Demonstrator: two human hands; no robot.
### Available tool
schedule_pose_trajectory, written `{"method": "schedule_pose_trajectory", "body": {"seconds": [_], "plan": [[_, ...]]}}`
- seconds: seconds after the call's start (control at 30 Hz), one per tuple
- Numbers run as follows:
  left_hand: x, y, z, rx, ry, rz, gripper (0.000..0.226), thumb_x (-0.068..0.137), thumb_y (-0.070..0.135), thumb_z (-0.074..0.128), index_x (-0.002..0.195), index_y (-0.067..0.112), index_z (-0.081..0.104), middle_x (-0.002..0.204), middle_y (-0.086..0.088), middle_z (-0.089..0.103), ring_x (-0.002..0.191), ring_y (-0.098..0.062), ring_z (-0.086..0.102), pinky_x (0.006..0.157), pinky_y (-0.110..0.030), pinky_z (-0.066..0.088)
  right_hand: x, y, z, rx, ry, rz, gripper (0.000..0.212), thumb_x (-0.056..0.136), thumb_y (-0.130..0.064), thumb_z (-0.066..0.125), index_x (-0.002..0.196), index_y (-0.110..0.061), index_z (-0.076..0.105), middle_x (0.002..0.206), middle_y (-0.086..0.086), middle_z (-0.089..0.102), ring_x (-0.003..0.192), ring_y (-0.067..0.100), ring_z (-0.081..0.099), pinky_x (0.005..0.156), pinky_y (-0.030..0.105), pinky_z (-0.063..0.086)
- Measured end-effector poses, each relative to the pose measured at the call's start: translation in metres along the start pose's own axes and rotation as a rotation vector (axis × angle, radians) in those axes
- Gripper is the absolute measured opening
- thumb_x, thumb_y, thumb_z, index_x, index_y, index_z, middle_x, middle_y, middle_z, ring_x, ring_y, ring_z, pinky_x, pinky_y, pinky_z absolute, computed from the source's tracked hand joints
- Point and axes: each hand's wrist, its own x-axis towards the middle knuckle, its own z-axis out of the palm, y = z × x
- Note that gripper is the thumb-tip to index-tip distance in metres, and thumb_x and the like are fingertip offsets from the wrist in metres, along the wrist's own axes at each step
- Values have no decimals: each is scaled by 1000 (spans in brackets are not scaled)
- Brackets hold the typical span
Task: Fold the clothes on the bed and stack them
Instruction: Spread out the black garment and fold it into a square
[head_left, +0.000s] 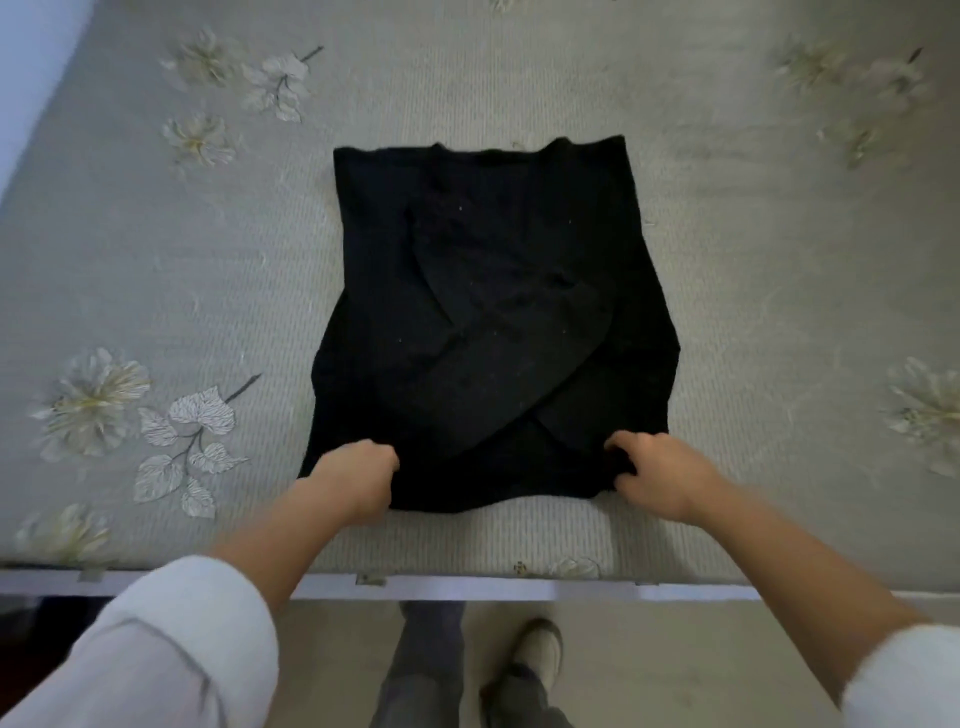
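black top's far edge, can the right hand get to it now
Probably yes: the far edge lies bare, nothing across it, but the right hand grips the near hem and must stretch.

The bed is lit softly and rather dimly, without glare, and only faint shadows are cast beneath the left hand and the right hand. The garment is rendered so dark that its folds are barely made out. Blur is seen on both hands and on the printed flowers toward the edges, and the right side is darkened.
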Motion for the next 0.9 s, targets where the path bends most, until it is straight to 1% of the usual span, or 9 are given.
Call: {"method": "schedule_pose_trajectory", "body": {"seconds": [0.1,0.2,0.27,0.33,0.47,0.53,0.67,0.77,0.9], "plan": [[-28,10,15,-148,-342,21,38,85,8,42,116,12,63,118,-7,62,108,-23,58,85,-26,45,-28,11,-2,71,-367,22,18,68,-21,57,85,-23,62,86,1,63,81,21,59,67,29,46],[-42,7,13,-184,-481,-14,46,75,5,41,113,14,64,111,-4,63,98,-20,57,77,-23,43,-42,18,-15,220,-512,61,10,49,-16,55,50,-19,45,55,-2,44,54,16,43,50,26,31],[-41,0,2,-216,-481,-7,45,71,2,41,107,16,64,98,0,61,90,-17,55,70,-21,43,-41,23,-27,315,-430,45,15,54,-12,58,51,-17,45,52,-2,41,51,14,39,48,26,28],[-33,-12,-17,-258,-426,2,41,69,0,42,100,17,64,90,2,60,86,-14,57,67,-20,43,-32,26,-42,422,-251,29,10,67,-6,64,63,-12,57,57,1,51,55,14,47,52,25,35],[-10,-37,-66,-417,-269,20,26,71,-5,45,71,15,61,66,0,60,56,-7,56,50,-19,42,-5,29,-72,763,95,62,22,75,-1,68,91,-16,68,86,5,69,77,19,67,66,24,50],[6,-51,-90,-485,-113,34,22,77,-3,48,77,11,65,66,-2,63,55,-8,58,54,-26,46,13,28,-85,879,188,80,28,76,3,66,94,-18,68,89,6,68,78,22,68,66,25,50],[45,-76,-133,-573,51,23,20,82,-4,45,73,4,60,51,6,53,39,-2,48,45,-18,37,59,22,-111,1068,367,120,33,70,12,57,86,-14,68,82,9,68,73,23,65,65,30,53],[77,-88,-156,-507,124,14,20,88,2,44,71,4,55,57,0,52,50,-10,50,52,-26,38,96,14,-124,1124,479,186,32,68,11,55,79,-17,67,76,5,68,62,17,64,54,23,52],[116,-100,-183,-361,203,10,23,92,11,43,79,1,60,76,-12,62,77,-26,59,74,-36,45,139,5,-140,1122,612,238,26,69,5,57,77,-18,67,68,0,66,58,15,63,55,23,53]]}}
